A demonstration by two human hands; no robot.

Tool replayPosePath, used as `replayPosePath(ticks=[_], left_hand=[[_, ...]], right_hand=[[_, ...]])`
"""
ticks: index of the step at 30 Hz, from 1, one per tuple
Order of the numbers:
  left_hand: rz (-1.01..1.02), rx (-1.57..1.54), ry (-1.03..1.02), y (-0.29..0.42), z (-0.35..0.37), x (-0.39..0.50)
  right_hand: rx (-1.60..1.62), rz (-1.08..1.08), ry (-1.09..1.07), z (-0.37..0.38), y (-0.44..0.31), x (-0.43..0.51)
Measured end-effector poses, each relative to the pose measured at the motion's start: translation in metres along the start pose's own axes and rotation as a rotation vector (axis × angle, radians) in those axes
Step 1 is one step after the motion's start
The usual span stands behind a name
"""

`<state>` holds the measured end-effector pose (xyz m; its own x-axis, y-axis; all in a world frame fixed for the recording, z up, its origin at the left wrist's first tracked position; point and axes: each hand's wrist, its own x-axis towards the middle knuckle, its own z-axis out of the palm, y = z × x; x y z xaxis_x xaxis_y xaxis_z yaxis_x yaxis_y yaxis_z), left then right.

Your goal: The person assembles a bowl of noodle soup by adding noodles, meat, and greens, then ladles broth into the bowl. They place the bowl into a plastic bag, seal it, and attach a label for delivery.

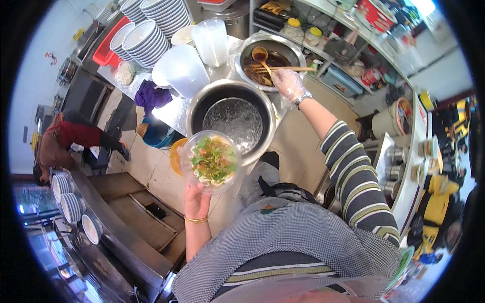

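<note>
My left hand [197, 202] holds up a clear plastic bowl [184, 157] of noodles topped with chopped greens and reddish pieces [213, 159]. The bowl overlaps the near rim of a large metal pot [271, 132] holding clear liquid. In a transparent glove, my right hand [288, 84] grips the handle of a ladle [260, 55] over a steel basin [299, 49] of dark brown sauce. A pair of wooden chopsticks [305, 69] lies across that basin, close to my gloved fingers.
Stacked striped bowls [146, 39], stacked plastic containers [182, 70] and a purple cloth [151, 96] occupy the table beyond the pot. Below its left edge stands a blue bucket [157, 132]. Another person [72, 140] bends over at the far left. Shelves with lidded jars [293, 28] line the right.
</note>
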<state>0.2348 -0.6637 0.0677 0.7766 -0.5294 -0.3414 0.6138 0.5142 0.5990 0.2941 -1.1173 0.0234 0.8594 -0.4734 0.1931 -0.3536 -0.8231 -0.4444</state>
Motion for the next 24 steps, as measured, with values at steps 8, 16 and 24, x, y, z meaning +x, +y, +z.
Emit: replayPosePath(ticks=[8, 16, 24], left_hand=[[0.088, -0.021, 0.127, -0.014, 0.067, 0.08], [0.13, -0.004, 0.203, -0.025, 0.098, 0.098], [0.13, -0.101, 0.21, -0.062, 0.127, 0.113]], right_hand=[[-0.058, 0.164, -0.345, 0.023, 0.0, 0.038], [-0.076, -0.211, -0.197, -0.005, 0.041, 0.053], [0.01, -0.264, -0.206, -0.034, 0.073, 0.053]])
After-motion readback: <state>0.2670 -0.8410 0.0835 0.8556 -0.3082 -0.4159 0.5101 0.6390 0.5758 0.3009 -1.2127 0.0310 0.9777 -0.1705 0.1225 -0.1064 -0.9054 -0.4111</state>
